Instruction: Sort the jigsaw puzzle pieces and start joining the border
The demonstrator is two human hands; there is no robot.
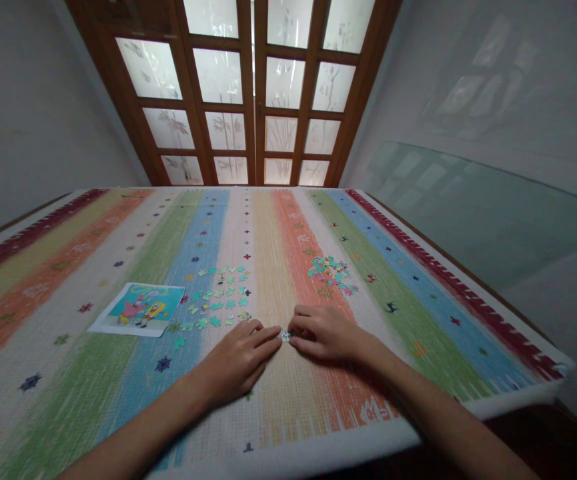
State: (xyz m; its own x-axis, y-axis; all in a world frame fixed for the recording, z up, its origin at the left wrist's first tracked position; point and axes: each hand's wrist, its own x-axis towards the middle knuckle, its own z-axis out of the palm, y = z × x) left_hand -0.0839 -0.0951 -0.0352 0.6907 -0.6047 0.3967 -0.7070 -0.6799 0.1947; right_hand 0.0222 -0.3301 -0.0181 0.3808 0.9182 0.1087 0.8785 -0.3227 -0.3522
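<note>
My left hand [246, 353] and my right hand [322, 331] meet at the middle of the near table. Between their fingertips are small light puzzle pieces [286, 335], pinched from both sides and partly covered by the fingers. Just beyond my left hand, loose puzzle pieces [215, 321] are spread out in rough rows. A heap of mixed puzzle pieces [332, 272] lies past my right hand. Left of the rows is a picture sheet [141, 309] with cartoon figures on a teal background.
A striped, patterned cloth [273, 267] covers the bed-like flat surface, whose near edge runs below my forearms. Wooden doors with frosted panes [225, 130] stand at the far end. A pale glass panel [468, 227] leans along the right wall.
</note>
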